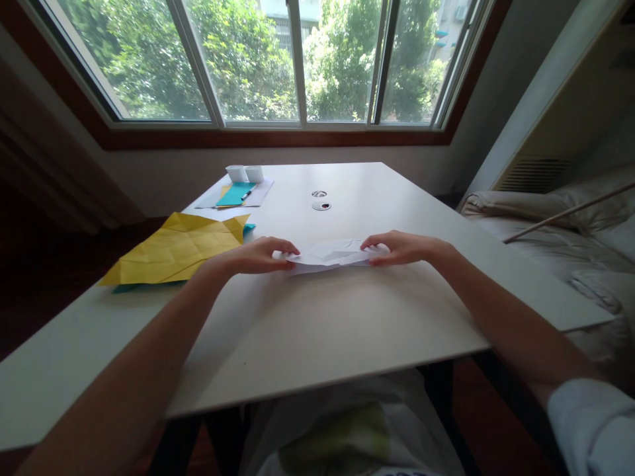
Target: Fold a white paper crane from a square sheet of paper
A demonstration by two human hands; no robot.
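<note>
A folded, creased white paper [331, 255] lies flat on the white table [322, 330] in front of me. My left hand [262, 256] pinches its left end, fingers pressed down on the edge. My right hand [399, 247] grips the right end the same way. Both arms reach in from the bottom corners of the view, and the paper stretches between the two hands.
A large creased yellow sheet [176, 250] lies at the table's left, over a teal sheet. Farther back are white and teal papers with a pen [237, 194] and two small white cups [245, 173]. Two round marks [321, 200] sit mid-table. A bed [555, 225] stands right; windows behind.
</note>
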